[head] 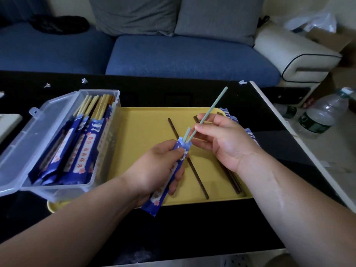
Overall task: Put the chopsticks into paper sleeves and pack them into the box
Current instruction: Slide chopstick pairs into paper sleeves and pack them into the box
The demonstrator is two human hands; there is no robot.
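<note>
Head view: my left hand [154, 166] wraps its fingers [179, 172] round a blue paper sleeve [154, 201] above the yellow tray [146, 124]. My right hand [221, 139] pinches a pale green chopstick [212, 106], its tip in the sleeve's mouth beside a second green chopstick [187, 132] sunk deeper. Dark chopsticks [196, 174] lie on the tray. The clear box [100, 91], lid open, holds sleeved pairs at the tray's left edge on the black counter [173, 228]

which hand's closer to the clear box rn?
Left. The left hand, holding the blue sleeve, sits just right of the clear box. The right hand, pinching the green chopstick, is farther right over the yellow tray.
</note>
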